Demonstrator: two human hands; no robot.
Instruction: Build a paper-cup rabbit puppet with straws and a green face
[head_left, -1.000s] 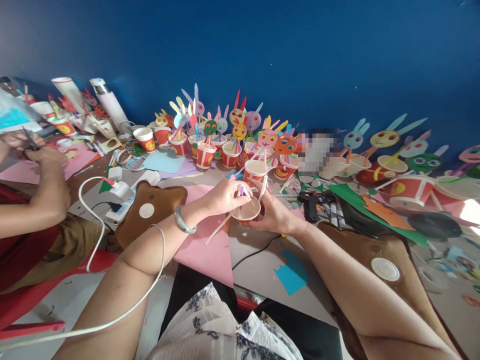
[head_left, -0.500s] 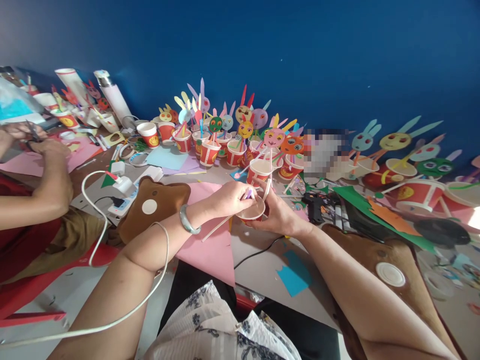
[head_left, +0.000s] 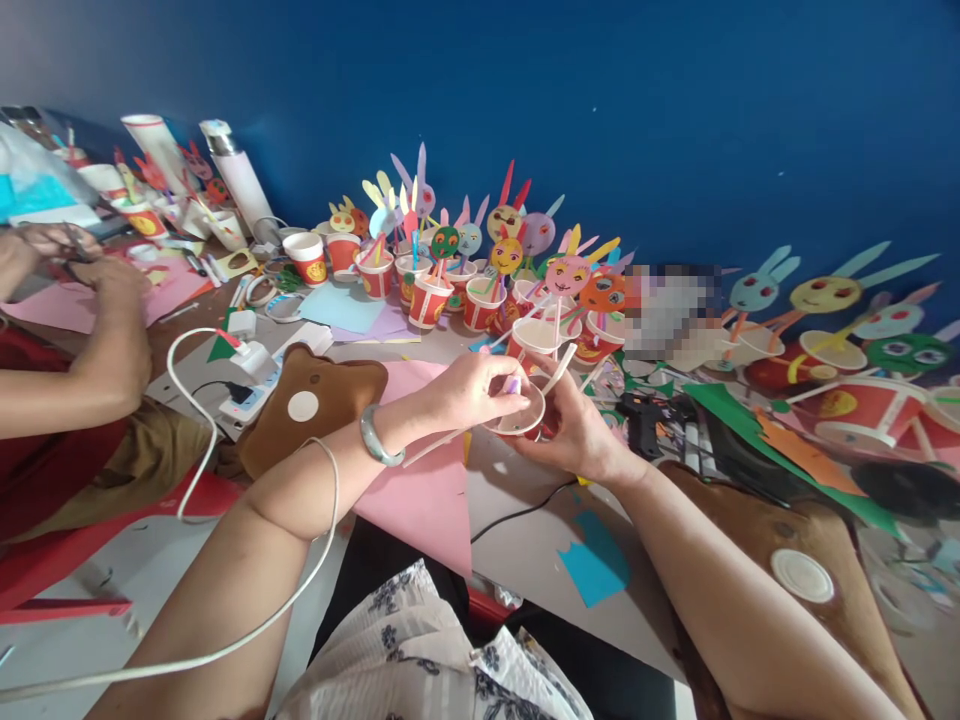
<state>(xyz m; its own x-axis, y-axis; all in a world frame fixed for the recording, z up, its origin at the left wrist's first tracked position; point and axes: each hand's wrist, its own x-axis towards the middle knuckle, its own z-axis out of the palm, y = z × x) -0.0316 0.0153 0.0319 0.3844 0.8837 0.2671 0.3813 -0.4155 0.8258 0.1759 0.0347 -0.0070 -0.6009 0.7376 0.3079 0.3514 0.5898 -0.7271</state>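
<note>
Over the table's front part, my right hand (head_left: 576, 432) is wrapped round a paper cup (head_left: 529, 416), its open mouth tilted toward me. A whitish flat strip (head_left: 561, 366) sticks up from the cup's far rim, beside my right fingers. With thumb and fingers pinched, my left hand (head_left: 480, 392) holds a small purple piece (head_left: 514, 385) over the cup's near-left rim; whether it is a strip or a stick I cannot tell. A thin pale stick (head_left: 435, 446) slants out below my left hand, above pink paper (head_left: 427, 500).
Behind stand several red cups with paper rabbit faces (head_left: 505, 256). A power strip (head_left: 289, 365) and brown cushion (head_left: 315, 405) lie left, a black glue gun (head_left: 641, 420) right. A white cable (head_left: 330, 510) crosses my left arm. Another person's hands (head_left: 75, 255) work far left.
The cup has tipped more toward me, and both hands have shifted slightly right in view. The whitish strip now leans further right. My grip on the cup and the purple piece continues.
</note>
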